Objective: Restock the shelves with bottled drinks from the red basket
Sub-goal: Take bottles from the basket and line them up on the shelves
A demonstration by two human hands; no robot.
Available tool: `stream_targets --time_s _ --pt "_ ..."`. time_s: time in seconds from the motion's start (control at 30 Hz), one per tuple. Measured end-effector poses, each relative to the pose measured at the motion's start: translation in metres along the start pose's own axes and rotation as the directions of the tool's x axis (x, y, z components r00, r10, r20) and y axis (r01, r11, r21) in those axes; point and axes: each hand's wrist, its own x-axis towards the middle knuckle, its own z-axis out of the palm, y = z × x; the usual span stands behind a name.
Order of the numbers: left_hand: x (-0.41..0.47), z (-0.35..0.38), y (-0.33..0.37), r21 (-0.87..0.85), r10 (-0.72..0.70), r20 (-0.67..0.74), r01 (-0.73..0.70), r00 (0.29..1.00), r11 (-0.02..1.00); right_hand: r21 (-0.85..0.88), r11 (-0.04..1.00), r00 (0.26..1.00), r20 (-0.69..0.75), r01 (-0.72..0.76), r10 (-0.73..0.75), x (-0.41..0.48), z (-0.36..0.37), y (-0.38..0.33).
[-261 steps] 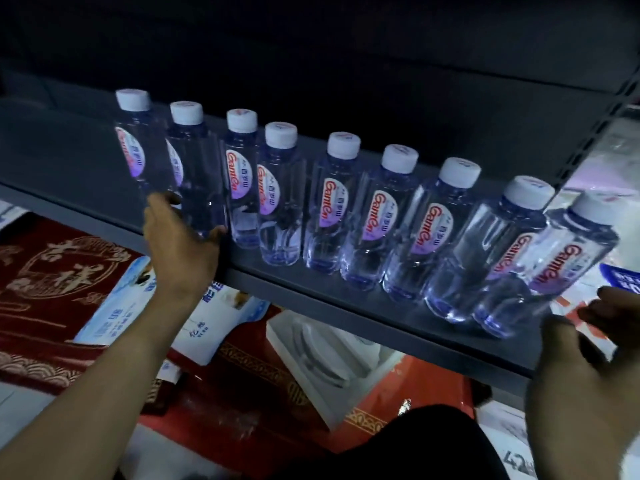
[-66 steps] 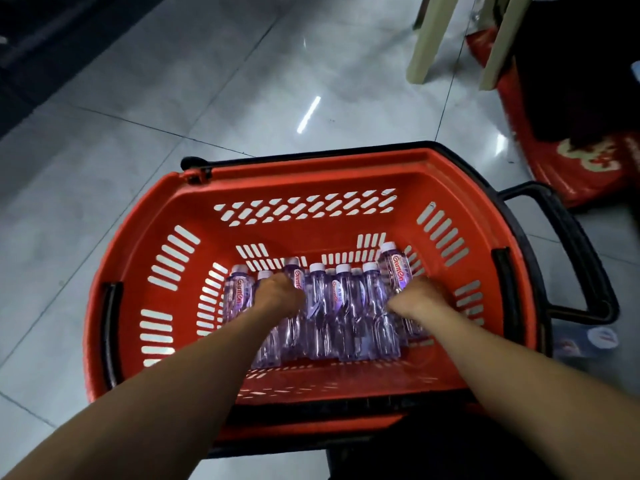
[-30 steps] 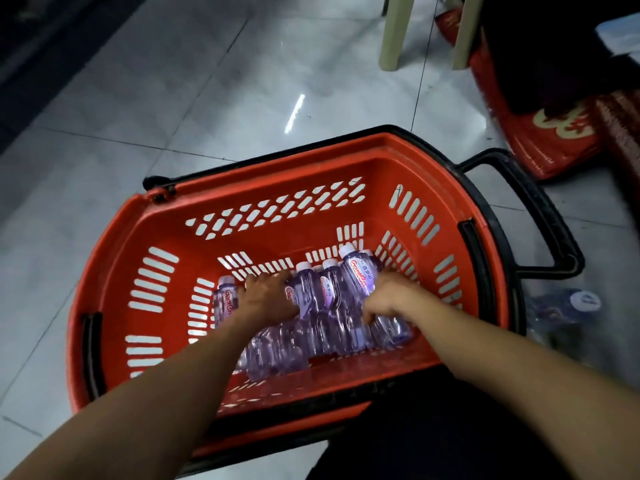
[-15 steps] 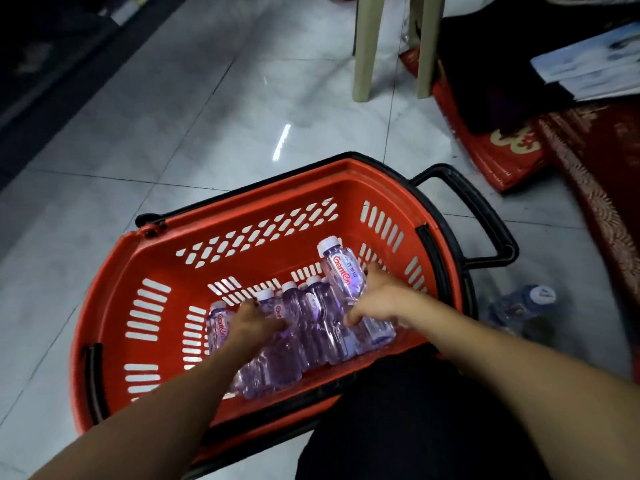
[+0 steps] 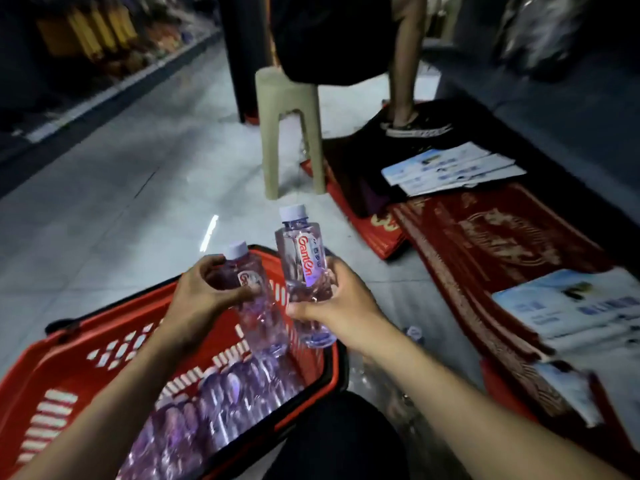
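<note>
Red basket (image 5: 62,368) cut by left edge, basket bottles (image 5: 225,386) blurred

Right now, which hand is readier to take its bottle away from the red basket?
Probably the right hand: it holds the upright bottle higher, near the red basket rim. The left hand holds the tilted bottle lower, over the basket's inside.

It is dim. The top corners are almost black. A thin white streak of light shines on the floor (image 5: 114,209). The right bottle (image 5: 304,258) looks sharp, the left bottle (image 5: 254,296) a little fuzzy. The pile of bottles (image 5: 221,393) in the basket (image 5: 69,344) is smeared. Things bend near the edges.
</note>
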Motion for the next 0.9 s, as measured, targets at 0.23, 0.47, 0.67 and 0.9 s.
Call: stream_targets --time_s 0.23,0.47,0.67,0.9 --pt "-0.040 0.174 0.111 -0.674 0.180 0.297 0.072 0.938 0.736 0.005 0.995 0.912 -0.400 0.098 -0.087 -0.125 -0.128 -0.030" --pt "-0.130 0.337 0.194 -0.716 0.364 0.532 0.177 0.764 0.675 -0.035 0.985 0.594 -0.794 0.169 -0.130 -0.262 -0.227 -0.019" --pt "-0.181 0.438 0.220 -0.688 0.465 0.643 0.193 0.609 0.699 -0.049 0.993 0.386 -0.918 0.103 -0.085 -0.330 -0.270 0.000" --pt "-0.170 0.520 0.219 -0.651 0.482 0.719 0.242 0.501 0.719 -0.080 0.997 0.248 -0.966 -0.002 -0.077 -0.328 -0.332 0.018"
